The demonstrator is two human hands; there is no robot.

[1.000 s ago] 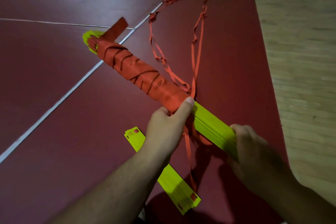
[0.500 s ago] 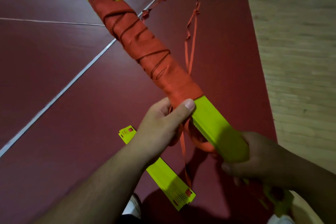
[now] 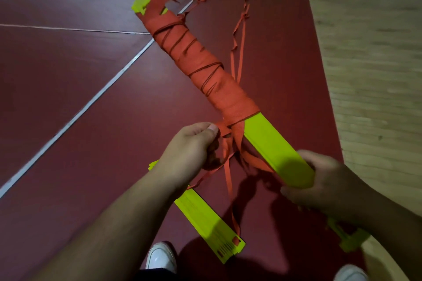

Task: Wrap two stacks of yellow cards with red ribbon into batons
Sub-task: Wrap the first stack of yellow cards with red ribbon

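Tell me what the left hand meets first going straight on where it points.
The left hand, pinching ribbon, would probably meet the baton at its wrap's lower edge; depth is unclear.

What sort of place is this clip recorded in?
Probably an indoor sports hall or gym: a dark red floor marked with white lines, bordered by pale wooden flooring.

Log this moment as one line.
left hand: pinches red ribbon | right hand: grips half-wrapped card stack | second card stack: on floor, unwrapped

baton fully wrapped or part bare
Part bare: ribbon covers the far stretch of the baton; yellow shows near the right hand and at the far tip.
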